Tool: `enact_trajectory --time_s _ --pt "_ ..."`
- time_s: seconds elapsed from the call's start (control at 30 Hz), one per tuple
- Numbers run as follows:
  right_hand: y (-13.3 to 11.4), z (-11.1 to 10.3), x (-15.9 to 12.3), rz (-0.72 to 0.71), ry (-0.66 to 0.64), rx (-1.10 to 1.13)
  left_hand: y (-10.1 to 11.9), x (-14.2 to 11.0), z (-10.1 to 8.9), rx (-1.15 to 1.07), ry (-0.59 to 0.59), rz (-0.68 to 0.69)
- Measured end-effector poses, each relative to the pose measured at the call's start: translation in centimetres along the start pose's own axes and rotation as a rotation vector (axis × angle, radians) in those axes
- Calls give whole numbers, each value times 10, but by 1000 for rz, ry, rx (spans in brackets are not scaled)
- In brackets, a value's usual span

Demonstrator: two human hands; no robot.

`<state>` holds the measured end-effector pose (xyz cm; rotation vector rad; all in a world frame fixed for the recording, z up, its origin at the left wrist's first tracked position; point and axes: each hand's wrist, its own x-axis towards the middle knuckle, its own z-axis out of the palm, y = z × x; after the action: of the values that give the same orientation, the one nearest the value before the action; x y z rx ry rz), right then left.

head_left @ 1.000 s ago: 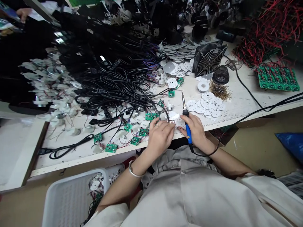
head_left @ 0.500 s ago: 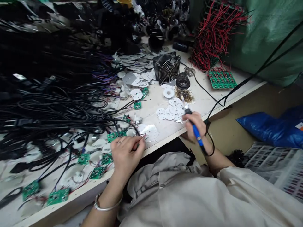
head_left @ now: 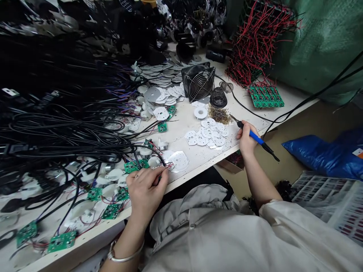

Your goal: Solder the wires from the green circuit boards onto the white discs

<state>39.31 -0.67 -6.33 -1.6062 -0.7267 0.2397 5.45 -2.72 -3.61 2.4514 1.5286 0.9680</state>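
My right hand (head_left: 247, 139) is closed round a soldering iron (head_left: 256, 137) with a blue handle, its tip pointing up and left beside a heap of brownish shavings (head_left: 219, 114). My left hand (head_left: 147, 189) is pinched at the bench's front edge, with thin red wires (head_left: 169, 165) showing at its fingertips. Against those wires lies a white round plate (head_left: 180, 160). Just behind that hand are a green circuit board (head_left: 132, 166) and a black cable (head_left: 154, 148). Several white plates with holes (head_left: 207, 133) lie between my hands.
A black fan (head_left: 200, 84) stands behind a solder reel (head_left: 200, 113) and a dark iron rest (head_left: 218, 98). Black cables (head_left: 70, 124) pile up on the left. Back right are a green board panel (head_left: 266, 96) and red-wired boards (head_left: 255, 41). A blue bag (head_left: 323, 153) lies below.
My right hand has moved right and slightly up with the soldering iron, whose tip has left the shavings' front side. My left hand keeps its pinch beside the white plate.
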Motion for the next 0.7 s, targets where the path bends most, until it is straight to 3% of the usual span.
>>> enact_trajectory --time_s 0.5,0.7 --pt "0 -1 3 1 -89 1 0 2 1 58 37 91" --pt "-12 -2 -17 -44 14 136 5 7 7 -14 72 25"
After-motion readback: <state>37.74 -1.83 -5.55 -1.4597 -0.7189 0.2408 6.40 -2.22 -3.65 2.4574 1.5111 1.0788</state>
